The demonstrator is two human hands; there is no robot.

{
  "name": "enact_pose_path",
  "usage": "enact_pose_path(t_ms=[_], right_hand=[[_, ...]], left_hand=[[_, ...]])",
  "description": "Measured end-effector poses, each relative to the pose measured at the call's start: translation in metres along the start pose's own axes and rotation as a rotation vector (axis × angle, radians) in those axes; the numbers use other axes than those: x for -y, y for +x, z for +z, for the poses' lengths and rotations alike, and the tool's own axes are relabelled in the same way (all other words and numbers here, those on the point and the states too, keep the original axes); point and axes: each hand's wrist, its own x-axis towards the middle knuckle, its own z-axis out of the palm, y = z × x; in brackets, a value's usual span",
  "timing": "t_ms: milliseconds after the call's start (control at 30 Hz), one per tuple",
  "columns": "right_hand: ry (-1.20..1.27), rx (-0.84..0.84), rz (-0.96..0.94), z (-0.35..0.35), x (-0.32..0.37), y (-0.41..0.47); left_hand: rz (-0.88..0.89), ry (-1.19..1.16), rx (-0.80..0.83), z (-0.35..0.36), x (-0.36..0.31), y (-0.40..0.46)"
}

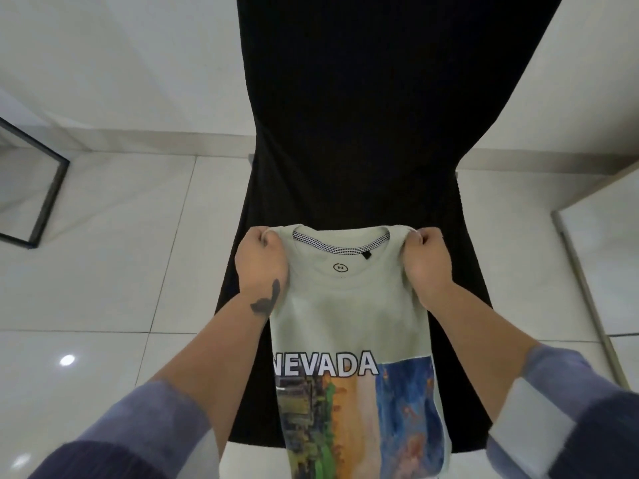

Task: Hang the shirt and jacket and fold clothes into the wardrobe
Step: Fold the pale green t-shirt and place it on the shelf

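Pale green cotton, printed with the word NEVADA above a colourful picture — this T-shirt (349, 316) is folded to a narrow strip with its sleeves tucked under, and lies lengthwise down the middle of a black chair seat (463, 340), collar toward the chair's back edge, hem running off the seat's front edge toward the person. The left hand (262, 261) pinches the shirt's left shoulder corner, fingers curled round the fabric; the right hand (426, 262) grips the right shoulder corner the same way. Both shoulder corners sit just short of the black backrest (380, 98). White glossy floor tiles (121, 288) surround the chair — a dark-framed glass panel (52, 188) stands at far left.
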Motion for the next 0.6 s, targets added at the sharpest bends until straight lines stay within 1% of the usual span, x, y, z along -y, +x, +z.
enact_pose_path(t_ms=[67, 100, 167, 200, 233, 267, 333, 367, 433, 500, 600], right_hand=[[-0.273, -0.051, -0.147, -0.003, 0.007, -0.004], [-0.421, -0.090, -0.262, -0.004, 0.010, -0.005], [-0.578, -0.115, -0.530, -0.003, 0.015, -0.005], [-0.617, -0.072, -0.663, 0.000, 0.017, -0.005], [-0.663, 0.012, -0.778, 0.003, 0.019, -0.006], [-0.719, 0.120, -0.852, 0.007, 0.020, -0.006], [-0.836, 0.304, -0.883, 0.019, 0.020, -0.008], [-0.887, 0.335, -0.876, 0.023, 0.018, -0.008], [-0.940, 0.295, -0.881, 0.030, 0.015, -0.012], [-0.938, 0.274, -0.872, 0.030, 0.015, -0.016], [-0.896, 0.371, -0.817, 0.026, 0.019, -0.026]], left_hand=[[0.027, 0.013, -0.047, 0.002, -0.001, -0.007], [0.041, 0.019, -0.058, 0.003, -0.003, -0.012], [0.063, 0.064, -0.032, 0.007, -0.005, -0.018], [0.078, 0.109, -0.011, 0.009, -0.005, -0.020], [0.100, 0.164, 0.008, 0.011, -0.004, -0.020], [0.124, 0.220, 0.018, 0.011, -0.004, -0.020], [0.147, 0.281, 0.030, 0.010, 0.000, -0.018], [0.140, 0.282, 0.034, 0.009, 0.001, -0.016], [0.107, 0.247, 0.038, 0.007, 0.003, -0.015], [0.089, 0.187, 0.052, 0.005, 0.004, -0.017], [0.130, 0.158, 0.098, 0.001, 0.008, -0.023]])
